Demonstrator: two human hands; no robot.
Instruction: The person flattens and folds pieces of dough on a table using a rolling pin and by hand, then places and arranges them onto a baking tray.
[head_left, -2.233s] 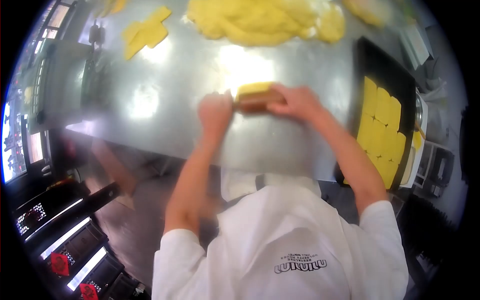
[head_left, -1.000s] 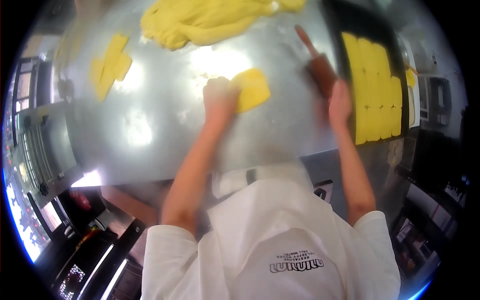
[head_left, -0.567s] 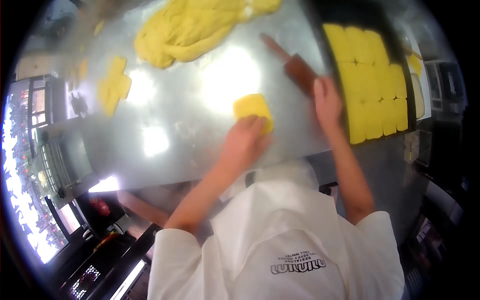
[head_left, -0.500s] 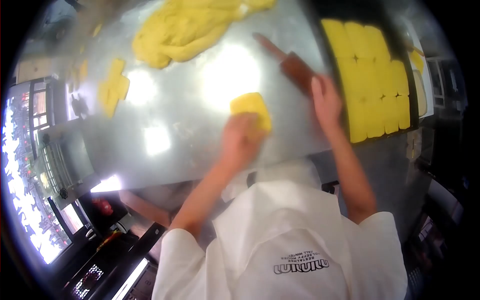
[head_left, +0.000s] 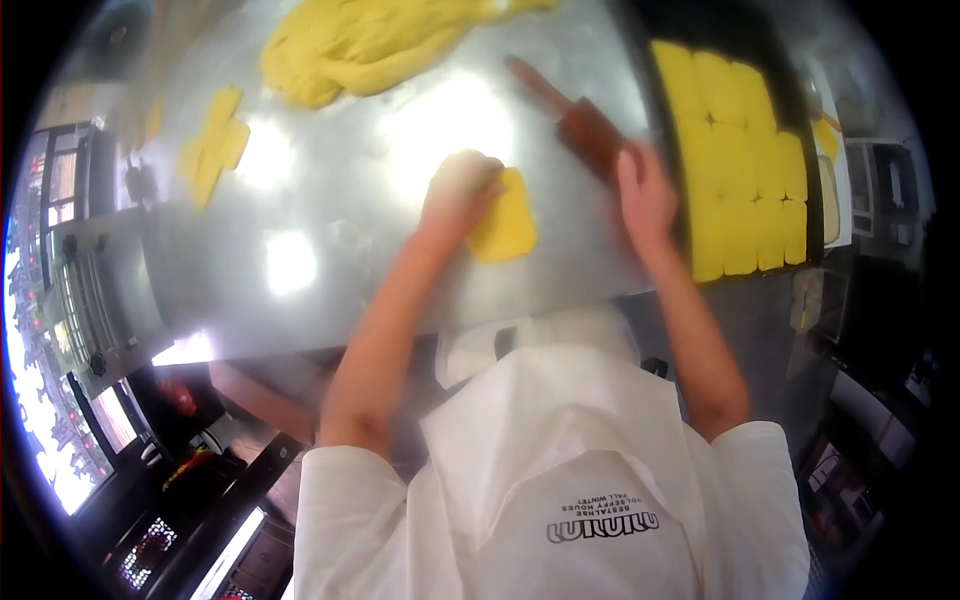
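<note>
A flattened piece of yellow dough [head_left: 508, 228] lies on the shiny metal table before me. My left hand [head_left: 459, 193] is at its upper left edge, fingers closed and pinching the dough; the fingertips are partly hidden and slightly blurred. On the right, my right hand [head_left: 648, 198] is wrapped round the near end of a brown wooden rolling pin [head_left: 590, 138], which slants away to the upper left. The hidden handle is inside that hand.
A big mass of yellow dough [head_left: 350, 50] sits at the table's far side. Dough scraps [head_left: 215, 145] lie to the left. A dark tray [head_left: 822, 200] on the right carries rows of flat yellow dough pieces. The metal table's [head_left: 330, 320] near edge runs by my apron.
My left hand has moved from the dough piece's near side up to its upper left edge, and the dough's outline is turned. My right hand stays on the rolling pin.
</note>
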